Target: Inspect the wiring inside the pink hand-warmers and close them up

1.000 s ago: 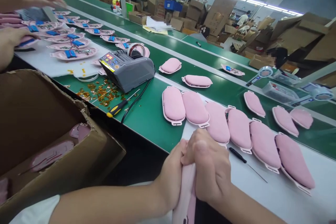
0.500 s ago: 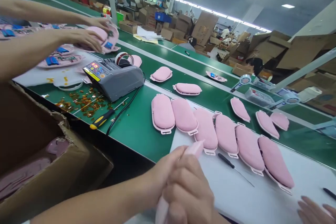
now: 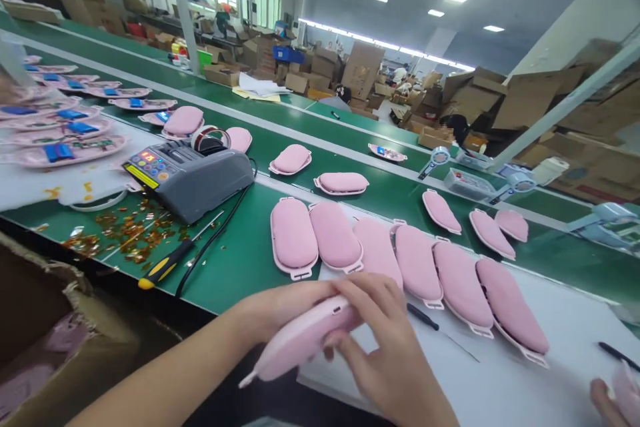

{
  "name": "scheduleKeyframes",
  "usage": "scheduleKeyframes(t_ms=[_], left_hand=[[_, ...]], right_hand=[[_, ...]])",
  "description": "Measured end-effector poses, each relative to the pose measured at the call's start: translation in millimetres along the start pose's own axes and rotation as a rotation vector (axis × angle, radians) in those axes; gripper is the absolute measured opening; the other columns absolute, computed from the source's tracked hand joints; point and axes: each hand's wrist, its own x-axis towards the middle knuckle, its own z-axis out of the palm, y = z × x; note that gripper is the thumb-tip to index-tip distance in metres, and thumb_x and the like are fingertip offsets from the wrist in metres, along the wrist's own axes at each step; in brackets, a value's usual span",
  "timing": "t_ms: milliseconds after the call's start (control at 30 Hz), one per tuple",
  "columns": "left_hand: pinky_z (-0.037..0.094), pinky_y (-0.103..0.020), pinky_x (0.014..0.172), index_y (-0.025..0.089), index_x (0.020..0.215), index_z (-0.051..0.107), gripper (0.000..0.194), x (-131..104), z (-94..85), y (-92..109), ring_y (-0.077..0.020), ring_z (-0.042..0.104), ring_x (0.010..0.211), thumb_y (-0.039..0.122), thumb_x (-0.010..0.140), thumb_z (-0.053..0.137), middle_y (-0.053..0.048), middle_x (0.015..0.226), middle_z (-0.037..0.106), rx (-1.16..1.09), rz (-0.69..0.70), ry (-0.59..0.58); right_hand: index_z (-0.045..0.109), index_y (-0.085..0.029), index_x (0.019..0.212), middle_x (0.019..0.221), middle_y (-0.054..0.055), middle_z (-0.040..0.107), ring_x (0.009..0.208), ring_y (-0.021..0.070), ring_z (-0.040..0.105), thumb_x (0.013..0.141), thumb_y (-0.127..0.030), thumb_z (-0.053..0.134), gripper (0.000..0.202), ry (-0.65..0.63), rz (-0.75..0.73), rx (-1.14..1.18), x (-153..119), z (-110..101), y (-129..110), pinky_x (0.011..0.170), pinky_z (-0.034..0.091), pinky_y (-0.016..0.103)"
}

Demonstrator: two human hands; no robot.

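Note:
Both my hands grip one pink oval padded case (image 3: 303, 343), held tilted on its edge above the near table edge. A small rectangular slot shows in its rim, and a strap loop sticks out at its lower left end. My left hand (image 3: 305, 293) lies along its far side, fingers mostly hidden. My right hand (image 3: 383, 333) wraps its upper right end, with the thumb on the near side. Just beyond stands a row of similar pink cases (image 3: 335, 237), their strap loops toward me. A thin black-handled screwdriver (image 3: 424, 317) lies on the white sheet (image 3: 460, 373) beside my right hand.
Left of me are a grey tape dispenser (image 3: 200, 177), a yellow-black screwdriver (image 3: 165, 265), amber tape scraps (image 3: 135, 233) and open shells with blue batteries (image 3: 75, 147). A cardboard box (image 3: 95, 340) stands lower left. A co-worker's hand (image 3: 605, 400) shows at lower right.
The pink case has turned in my hands, from end-on to broadside, and my right hand has opened out around its end. The co-worker's arms at left have withdrawn from the shells.

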Motion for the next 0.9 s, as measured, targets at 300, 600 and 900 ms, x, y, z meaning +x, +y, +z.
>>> scheduleKeyframes(t_ms=[300,600,900], left_hand=[[0.042,-0.032,0.085,0.021,0.106,0.066,0.023,-18,-6.1,-39,-0.0229,0.058,0.096,0.026,0.087,0.054,-0.006,0.103,0.069,1.378,0.704,0.424],[0.039,-0.032,0.076,0.018,0.097,0.061,0.024,2,5.1,-69,-0.016,0.056,0.081,0.004,0.081,0.05,-0.002,0.088,0.07,1.32,1.015,0.808],[0.041,-0.037,0.081,0.015,0.107,0.056,0.028,-15,1.2,-62,-0.0216,0.054,0.089,0.012,0.079,0.055,-0.009,0.097,0.064,1.427,0.974,0.588]], right_hand=[[0.057,-0.014,0.111,0.102,0.009,0.06,0.098,0.0199,0.052,0.092,-0.02,0.051,0.021,0.162,0.267,-0.101,-58,22,11,0.084,0.043,0.031],[0.06,-0.016,0.1,0.09,0.005,0.065,0.085,0.0176,0.055,0.085,-0.004,0.049,0.023,0.256,0.337,-0.156,-51,33,7,0.08,0.04,0.033],[0.055,-0.012,0.117,0.103,0.01,0.067,0.091,0.0212,0.058,0.087,-0.015,0.054,0.03,-0.031,0.112,-0.162,-56,4,19,0.079,0.044,0.033]])
